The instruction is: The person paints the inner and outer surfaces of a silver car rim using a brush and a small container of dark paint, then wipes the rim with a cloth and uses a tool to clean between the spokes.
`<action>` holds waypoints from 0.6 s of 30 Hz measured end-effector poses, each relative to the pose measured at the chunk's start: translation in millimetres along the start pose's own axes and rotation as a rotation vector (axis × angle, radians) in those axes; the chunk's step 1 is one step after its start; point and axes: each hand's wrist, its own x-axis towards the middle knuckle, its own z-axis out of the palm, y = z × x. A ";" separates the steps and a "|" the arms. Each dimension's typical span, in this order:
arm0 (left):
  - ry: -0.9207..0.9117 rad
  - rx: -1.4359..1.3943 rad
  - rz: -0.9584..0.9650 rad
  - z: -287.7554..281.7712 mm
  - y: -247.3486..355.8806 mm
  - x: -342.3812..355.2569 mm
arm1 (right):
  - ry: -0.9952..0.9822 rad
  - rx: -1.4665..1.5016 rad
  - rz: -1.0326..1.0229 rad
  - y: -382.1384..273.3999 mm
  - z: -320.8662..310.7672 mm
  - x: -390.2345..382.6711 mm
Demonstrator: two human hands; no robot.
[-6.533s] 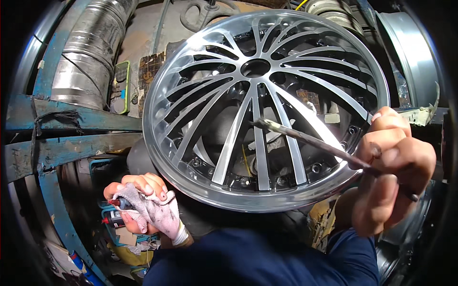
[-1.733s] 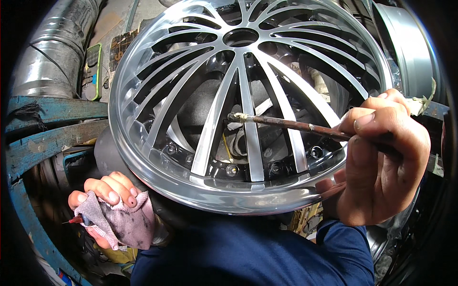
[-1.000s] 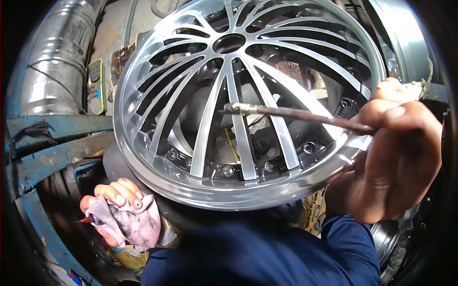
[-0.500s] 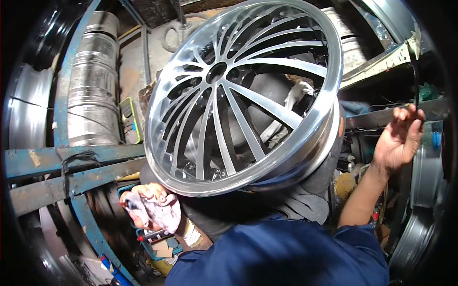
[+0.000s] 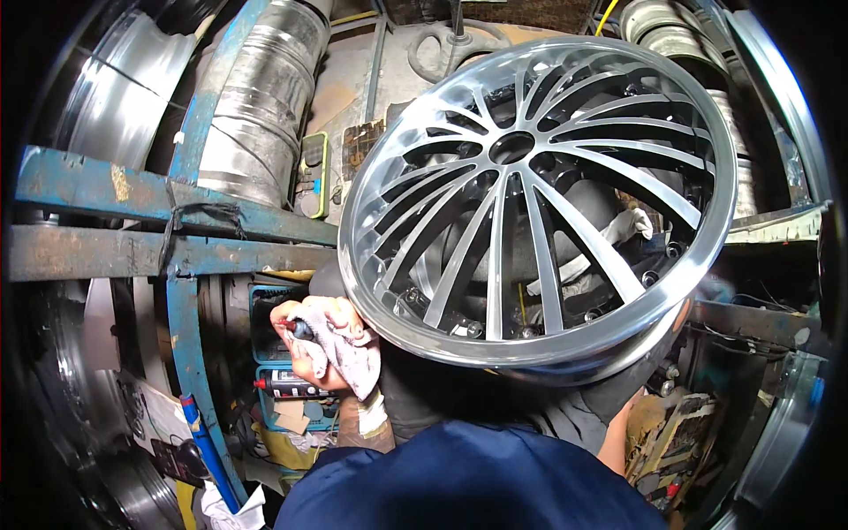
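Alloy wheel point(image 5: 533, 212), multi-spoke, tilted above dark trousers point(image 5: 433, 397); support beneath not fully visible. Left hand point(image 5: 311, 358), just beside the wheel's lower-left edge, is curled around a stained cloth point(image 5: 353, 358) and small red-tipped bottle point(image 5: 301, 329). Right forearm point(image 5: 618, 437) shows below the wheel's right side; right hand hidden, grip cannot be told. Risks, judged: squeezing the bottle could spot the wheel's bright lip; grit in the cloth could scratch it; uneven support could let the wheel slip.

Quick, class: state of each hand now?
Left hand: closed, holding a stained cloth and a small red-tipped container.
Right hand: out of sight; cannot be told.
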 end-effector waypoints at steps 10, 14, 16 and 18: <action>-0.058 0.085 -0.010 7.0 -4.3 8.7 | -0.061 -0.425 0.042 60.4 -8.0 14.5; -0.033 0.224 0.029 3.7 1.2 7.4 | -0.137 -0.623 -0.020 74.5 1.6 17.1; -0.038 0.194 0.032 0.5 2.2 5.9 | -0.166 -0.726 -0.066 81.3 1.6 19.8; -0.063 0.128 0.021 -1.4 3.1 5.1 | -0.200 -0.842 -0.133 86.5 1.8 20.6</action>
